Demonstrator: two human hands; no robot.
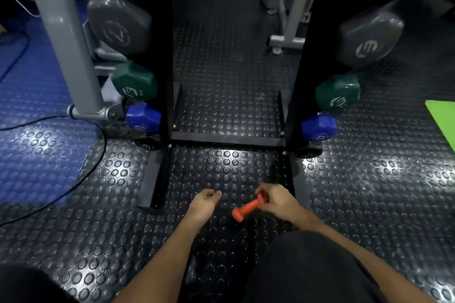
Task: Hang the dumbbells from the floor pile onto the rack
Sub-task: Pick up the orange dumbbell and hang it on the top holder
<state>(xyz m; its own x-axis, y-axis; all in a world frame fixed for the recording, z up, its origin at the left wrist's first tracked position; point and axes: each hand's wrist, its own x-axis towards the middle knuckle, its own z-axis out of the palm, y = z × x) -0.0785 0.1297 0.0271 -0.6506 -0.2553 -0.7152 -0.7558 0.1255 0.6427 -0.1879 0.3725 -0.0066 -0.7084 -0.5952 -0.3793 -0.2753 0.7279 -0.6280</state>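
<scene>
Rack (227, 139): grey, green and blue dumbbells already hung.
Right hand (275, 200): grasping orange dumbbell (248, 207), not yet hung.
Left hand (204, 202): loosely curled, empty.
Floor pile: not visible.

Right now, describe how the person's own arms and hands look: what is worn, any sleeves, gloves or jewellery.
Both hands, left and right, are bare: no gloves, and no rings, watch or bands show. Both forearms are uncovered as far as the frame shows, so no sleeves are visible. Dark clothing lies below the right forearm. Fine details are slightly blurred.
</scene>
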